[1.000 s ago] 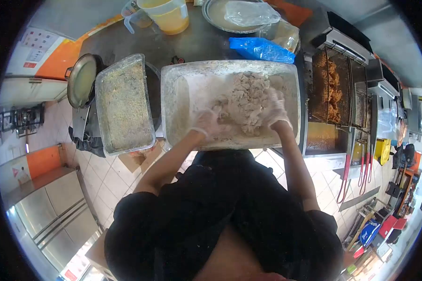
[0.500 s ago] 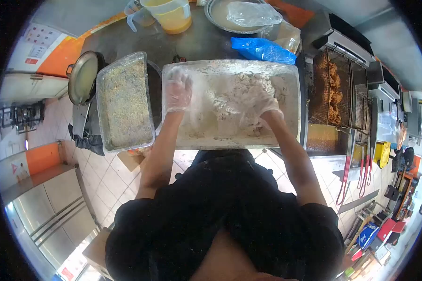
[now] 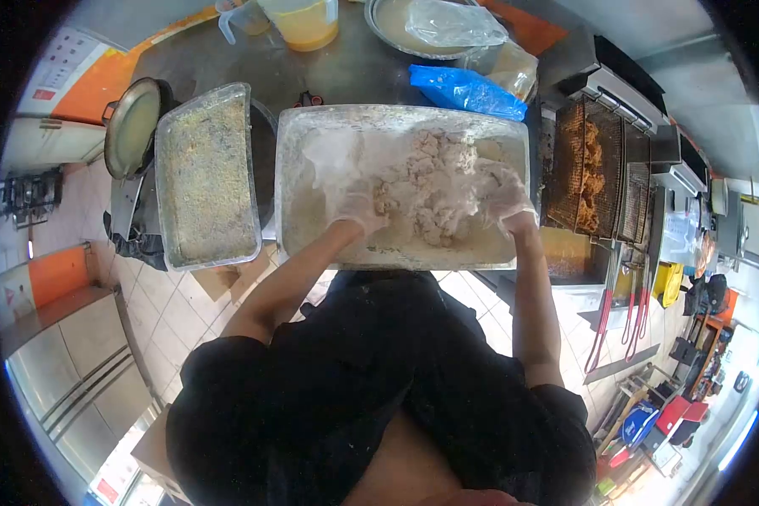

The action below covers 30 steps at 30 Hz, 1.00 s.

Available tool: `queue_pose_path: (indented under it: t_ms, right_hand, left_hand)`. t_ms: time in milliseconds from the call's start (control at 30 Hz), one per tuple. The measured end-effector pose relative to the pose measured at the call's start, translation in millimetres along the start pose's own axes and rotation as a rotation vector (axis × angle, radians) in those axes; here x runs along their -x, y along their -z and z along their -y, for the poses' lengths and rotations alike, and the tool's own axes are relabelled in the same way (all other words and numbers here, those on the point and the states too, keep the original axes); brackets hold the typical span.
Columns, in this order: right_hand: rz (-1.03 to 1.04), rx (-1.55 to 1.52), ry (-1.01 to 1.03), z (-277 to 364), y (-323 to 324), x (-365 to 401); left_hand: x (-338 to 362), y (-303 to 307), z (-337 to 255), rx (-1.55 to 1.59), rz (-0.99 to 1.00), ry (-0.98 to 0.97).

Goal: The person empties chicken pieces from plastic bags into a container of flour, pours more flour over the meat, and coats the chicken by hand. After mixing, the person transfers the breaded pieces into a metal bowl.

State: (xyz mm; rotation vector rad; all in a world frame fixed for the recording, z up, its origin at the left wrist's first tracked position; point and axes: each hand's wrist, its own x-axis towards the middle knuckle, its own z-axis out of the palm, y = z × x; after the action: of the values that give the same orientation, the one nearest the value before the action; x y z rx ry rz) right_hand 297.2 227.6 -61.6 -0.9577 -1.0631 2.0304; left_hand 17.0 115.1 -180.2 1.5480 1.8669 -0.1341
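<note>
A large clear tub [image 3: 288, 181] of white flour holds a heap of floured meat pieces [image 3: 430, 190]. My left hand [image 3: 358, 209], in a thin clear glove, presses into the left side of the heap. On the heap's right side lies my gloved right hand [image 3: 506, 201], its fingers dug into the pieces. Both hands are dusted with flour and partly buried, so their grip is hard to make out.
A second tub of breadcrumbs [image 3: 207, 173] stands to the left, with a lidded pot [image 3: 131, 126] beyond it. Fryer baskets with fried pieces [image 3: 594, 173] stand at the right. A blue bag [image 3: 468, 88], a round pan [image 3: 434, 25] and a jug of yellow liquid [image 3: 304, 21] sit behind.
My left hand came back from the tub's far left corner to the heap's left side. My right hand slid a little to the right along the heap.
</note>
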Motion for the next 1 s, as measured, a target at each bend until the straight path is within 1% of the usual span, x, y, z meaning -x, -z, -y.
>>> queue_pose_path:
  t_ms: [33,67,100,133,167,200,233,267,300,333,367,400,433,467,533,567,633,667,700,733,767,833,867,933,967,1000]
  right_hand:
    - [-0.111,0.707,0.034,15,-9,-1]
    - [-0.217,1.417,0.074,24,-13,-4]
    - [-0.165,1.232,-0.023,17,1,-6]
    - [-0.167,1.237,-0.023,20,2,-7]
    - [-0.082,1.307,0.112,22,3,-5]
    - [0.007,1.371,0.247,24,2,-2]
    - [0.008,1.375,0.244,22,-7,0]
    - [0.156,1.695,0.147,17,-23,0]
    - [0.319,2.009,0.042,15,-31,-4]
    - [0.328,2.015,0.051,0,-18,-14]
    - [0.380,2.048,0.002,-37,10,-30]
    - [0.431,2.075,-0.051,-74,38,-46]
    - [0.483,2.097,-0.109,-93,52,-56]
    - [0.489,2.088,-0.115,-84,39,-58]
    - [0.361,2.321,-0.182,-67,12,-62]
    - [0.359,2.316,-0.190,-70,8,-62]
    - [-0.156,1.981,-0.186,-71,4,-66]
    - [-0.157,1.982,-0.182,-71,8,-72]
    - [0.032,1.996,-0.291,-72,16,-79]
    - [0.222,1.998,-0.397,-74,24,-83]
    - [0.220,2.000,-0.389,-78,33,-81]
    - [0.130,1.695,-0.175,-85,55,-64]
    - [0.088,1.539,-0.077,-92,69,-54]
    - [0.015,1.220,0.112,-113,104,-45]
    - [0.049,0.904,0.381,-153,141,-59]
    - [0.052,0.902,0.380,-141,126,-53]
  left_hand:
    - [-6,-7,-9,0.155,-0.082,-0.091]
    - [-9,-5,-22,0.159,-0.081,-0.087]
    - [-16,-1,-37,0.156,-0.094,-0.134]
    - [-22,6,-52,0.153,-0.107,-0.185]
    - [-25,18,-66,0.157,-0.104,-0.190]
    - [-28,30,-79,0.067,0.035,-0.161]
    - [-30,36,-89,-0.023,0.173,-0.129]
    - [-31,30,-96,-0.018,0.171,-0.129]
    - [-30,19,-101,-0.177,0.056,-0.172]
    - [-34,12,-105,-0.335,-0.061,-0.210]
    - [-42,8,-108,-0.331,-0.066,-0.203]
    - [-49,3,-111,-0.517,-0.051,-0.211]
    - [-53,1,-111,-0.704,-0.029,-0.220]
    - [-49,15,-111,-0.706,-0.018,-0.220]
    - [-52,47,-110,0.056,-0.016,-0.096]
    - [-64,41,-106,0.053,-0.010,-0.100]
    - [-103,10,-93,0.494,-0.256,-0.273]
    - [-134,-23,-81,0.493,-0.259,-0.274]
    - [-169,-66,-66,0.570,-0.242,-0.178]
    - [-186,-86,-56,0.644,-0.226,-0.081]
    - [-150,-54,-67,0.701,-0.155,-0.104]
    - [-71,20,-90,0.810,-0.009,-0.136]
    - [-78,6,-83,0.811,-0.008,-0.140]
    - [-105,-33,-65,0.628,0.036,-0.370]
    - [-77,3,-76,0.380,0.151,-0.149]
    - [-64,12,-78,0.380,0.151,-0.145]
